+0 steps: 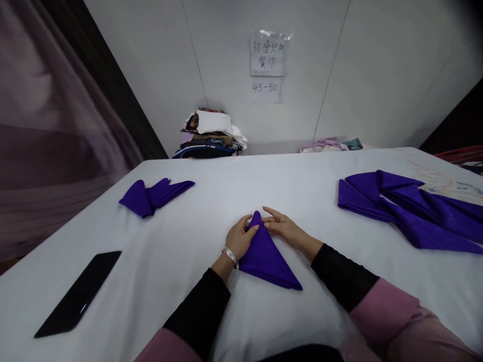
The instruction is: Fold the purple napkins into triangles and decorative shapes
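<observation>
A purple cloth napkin (264,256), folded into a triangle, lies on the table with its tip pointing away from me. My left hand (240,237), with a silver bracelet at the wrist, grips the napkin's left side near the tip, thumb on top and the other fingers partly hidden. At the right edge by the tip, my right hand (281,225) is closed on the cloth with thumb and fingertips, its index finger stretched out above. Exactly how the right fingertips meet the cloth is hard to make out.
A folded purple napkin (153,197) lies at the left back, and loose purple cloths (396,206) lie at the right. A black flat tablet-like slab (81,294) rests on the white-covered table (158,311). Stacked clothes (211,133) stand beyond the far edge.
</observation>
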`<action>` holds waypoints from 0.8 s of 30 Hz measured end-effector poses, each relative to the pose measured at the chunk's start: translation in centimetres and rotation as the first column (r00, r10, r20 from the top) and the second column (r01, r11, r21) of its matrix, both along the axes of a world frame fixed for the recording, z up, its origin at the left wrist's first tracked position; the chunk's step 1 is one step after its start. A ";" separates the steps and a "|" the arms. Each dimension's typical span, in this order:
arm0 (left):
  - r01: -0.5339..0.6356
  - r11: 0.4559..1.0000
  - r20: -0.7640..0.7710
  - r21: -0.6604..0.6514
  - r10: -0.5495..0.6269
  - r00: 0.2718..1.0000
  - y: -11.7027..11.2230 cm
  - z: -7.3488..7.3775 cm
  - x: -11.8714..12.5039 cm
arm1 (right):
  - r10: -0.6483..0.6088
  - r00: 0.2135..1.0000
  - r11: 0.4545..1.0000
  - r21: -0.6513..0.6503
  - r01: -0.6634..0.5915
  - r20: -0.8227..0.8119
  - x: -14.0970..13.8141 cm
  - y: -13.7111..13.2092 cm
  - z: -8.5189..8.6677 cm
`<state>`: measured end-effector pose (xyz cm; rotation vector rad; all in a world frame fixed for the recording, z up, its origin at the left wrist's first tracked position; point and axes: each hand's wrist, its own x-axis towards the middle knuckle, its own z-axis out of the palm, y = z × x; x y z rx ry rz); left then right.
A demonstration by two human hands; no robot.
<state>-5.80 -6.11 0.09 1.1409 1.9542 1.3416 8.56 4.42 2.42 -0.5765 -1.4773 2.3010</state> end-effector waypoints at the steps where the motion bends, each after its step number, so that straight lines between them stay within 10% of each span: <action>1: 0.013 1.000 0.020 0.013 -0.013 1.000 0.0 0.0 0.0 | -0.019 1.000 1.000 -0.003 0.019 0.003 0.0 0.0 0.0; 19: 0.073 0.985 0.236 0.157 -0.109 0.966 0.4 0.5 0.0 | 0.173 0.978 0.981 -0.071 -0.182 -0.120 0.2 -1.1 0.0; 24: 0.102 0.983 0.367 0.154 -0.153 0.918 0.4 0.7 0.1 | 0.053 0.998 0.996 0.071 -0.051 -0.021 -0.1 -0.7 0.1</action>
